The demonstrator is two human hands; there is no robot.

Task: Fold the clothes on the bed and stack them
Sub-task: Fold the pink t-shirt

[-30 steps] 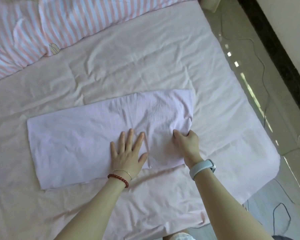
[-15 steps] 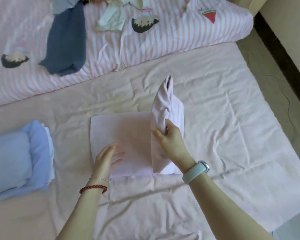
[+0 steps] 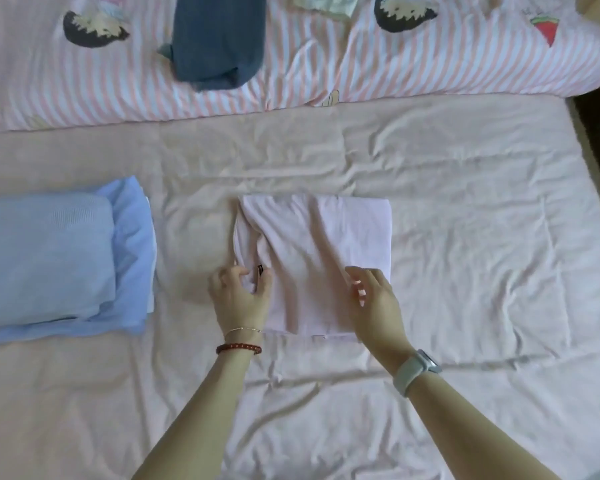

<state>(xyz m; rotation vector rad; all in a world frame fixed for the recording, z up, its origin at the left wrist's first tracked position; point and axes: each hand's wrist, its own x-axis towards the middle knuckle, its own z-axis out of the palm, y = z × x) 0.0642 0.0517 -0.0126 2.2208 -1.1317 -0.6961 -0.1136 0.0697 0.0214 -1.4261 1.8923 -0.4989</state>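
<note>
1. The pale pink folded cotton garment lies flat in the middle of the bed with the pink wrinkled sheet, in a nearly square packet. Its left part has loose diagonal wrinkles; its right part is smooth.
2. The left hand rests at the lower left corner of the garment. Its fingers are curled around the cloth edge and it seems to pinch the layers there.
3. The right hand is at the lower right part of the garment with relaxed, slightly bent fingers, and it holds nothing. I cannot tell if it touches the cloth.
4. The stack of light blue folded clothes lies to the left on the same sheet, near but apart from the pink garment.
5. I judge the cloth is light, thin and very soft, so it will sag and unfold if it is lifted by one corner only.
6. A good hold is probably at both short sides, with the fingers under all layers together.
7. The dark blue unfolded garment lies on the pink-and-white striped quilt, not yet folded.
</note>
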